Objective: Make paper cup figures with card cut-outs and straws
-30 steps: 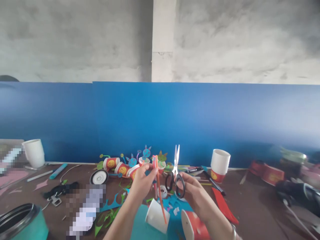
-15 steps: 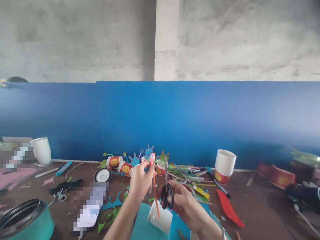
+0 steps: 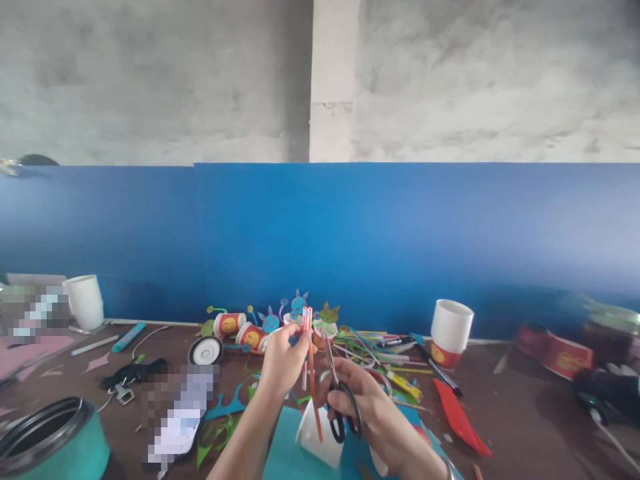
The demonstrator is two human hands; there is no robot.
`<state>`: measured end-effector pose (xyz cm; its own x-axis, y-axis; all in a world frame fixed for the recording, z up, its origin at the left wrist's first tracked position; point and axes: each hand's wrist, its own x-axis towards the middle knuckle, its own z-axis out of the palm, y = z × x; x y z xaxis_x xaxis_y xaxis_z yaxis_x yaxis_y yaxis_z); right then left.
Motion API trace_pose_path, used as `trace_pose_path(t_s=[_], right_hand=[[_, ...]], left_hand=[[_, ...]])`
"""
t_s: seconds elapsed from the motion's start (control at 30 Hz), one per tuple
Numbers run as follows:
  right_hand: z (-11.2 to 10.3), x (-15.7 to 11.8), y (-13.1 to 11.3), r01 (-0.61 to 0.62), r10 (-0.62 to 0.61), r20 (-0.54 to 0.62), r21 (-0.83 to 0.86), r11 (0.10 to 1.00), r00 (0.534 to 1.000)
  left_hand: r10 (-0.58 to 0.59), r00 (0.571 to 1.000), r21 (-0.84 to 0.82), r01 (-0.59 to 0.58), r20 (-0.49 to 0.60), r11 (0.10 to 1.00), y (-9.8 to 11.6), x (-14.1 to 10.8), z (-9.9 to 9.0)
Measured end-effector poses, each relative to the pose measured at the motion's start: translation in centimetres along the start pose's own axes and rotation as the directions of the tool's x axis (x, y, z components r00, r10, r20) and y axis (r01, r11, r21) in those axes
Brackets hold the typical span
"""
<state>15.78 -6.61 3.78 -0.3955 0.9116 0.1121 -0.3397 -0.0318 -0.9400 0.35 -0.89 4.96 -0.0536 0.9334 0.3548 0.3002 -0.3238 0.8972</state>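
My left hand [image 3: 283, 360] is closed around the upper part of a small bunch of straws [image 3: 307, 321], pinched between thumb and fingers. A long orange strip [image 3: 312, 380], perhaps another straw, hangs from it. To the right, my right hand [image 3: 370, 407] grips black-handled scissors [image 3: 332, 363], blades pointing up and slightly parted, near the straws. Below the hands a white paper cup [image 3: 320, 433] lies tipped on blue paper [image 3: 283, 443]. Behind my left hand several red-and-white cups [image 3: 230, 325] lie with paper animal cutouts [image 3: 271, 323] on them.
Loose straws and pens [image 3: 400, 353] lie behind my right hand, beside a yellow tube [image 3: 404, 385]. A red balloon-like piece [image 3: 460, 417] and stacked cups [image 3: 451, 327] are to the right. A teal container [image 3: 75, 440] and a phone-like object [image 3: 180, 420] stand at left.
The scissors have tilted to the left at the tip, and their handles and blades are further apart. My left hand has barely moved with the straws.
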Motion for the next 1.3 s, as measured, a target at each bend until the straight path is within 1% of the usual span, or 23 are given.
trace_pose_path(t_s=[0.13,0.23,0.4,0.5,0.63,0.77,0.83,0.9,1.0,1.07,1.2,1.3], right_hand=[[-0.1,-0.1,0.1,-0.023,0.024,0.010,-0.067,0.997,1.000],[-0.3,-0.2,0.1,0.031,-0.028,0.022,-0.118,0.993,0.999],[-0.3,-0.2,-0.1,0.056,-0.049,0.047,-0.176,0.983,0.998],[-0.2,-0.2,-0.3,0.084,-0.080,0.034,-0.182,0.980,0.996],[-0.1,-0.2,-0.4,0.058,-0.055,0.023,-0.184,0.981,0.998],[0.0,-0.2,-0.3,0.056,-0.053,0.020,-0.178,0.983,0.998],[0.0,-0.2,-0.4,0.056,-0.053,0.018,-0.176,0.983,0.998],[0.1,-0.2,-0.5,0.063,-0.063,0.008,-0.181,0.981,0.998],[0.1,-0.2,-0.7,0.091,-0.095,-0.007,-0.200,0.976,0.995],[0.2,-0.2,-0.8,0.109,-0.120,-0.037,-0.214,0.971,0.992],[0.2,0.1,-0.5,0.112,-0.149,-0.151,-0.228,0.967,0.977],[0.1,0.2,-0.5,0.117,-0.152,-0.164,-0.207,0.971,0.975]], left_hand=[[-0.027,0.999,-0.085,0.029,0.021,0.996,0.6,-0.3,0.0],[-0.063,0.998,-0.127,0.064,0.019,0.990,0.8,-0.4,0.0],[-0.024,0.999,-0.131,0.027,0.025,0.991,0.8,-0.5,0.3],[-0.053,0.998,-0.131,0.057,0.034,0.990,1.0,-0.6,0.6],[-0.060,0.998,-0.122,0.059,-0.001,0.991,1.3,-0.9,0.7],[-0.067,0.998,-0.123,0.066,-0.003,0.990,1.4,-0.9,0.6],[-0.035,0.999,-0.094,0.034,-0.011,0.995,1.4,-1.0,0.6],[0.040,0.999,-0.037,-0.041,-0.006,0.998,1.4,-1.1,0.7],[0.166,0.985,0.036,-0.167,0.040,0.985,1.7,-1.4,0.9],[0.201,0.976,0.028,-0.204,0.082,0.979,1.9,-1.8,1.2],[0.155,0.972,-0.011,-0.156,0.179,0.988,2.0,-2.3,1.8],[0.137,0.969,-0.017,-0.137,0.208,0.990,1.8,-2.5,2.2]])
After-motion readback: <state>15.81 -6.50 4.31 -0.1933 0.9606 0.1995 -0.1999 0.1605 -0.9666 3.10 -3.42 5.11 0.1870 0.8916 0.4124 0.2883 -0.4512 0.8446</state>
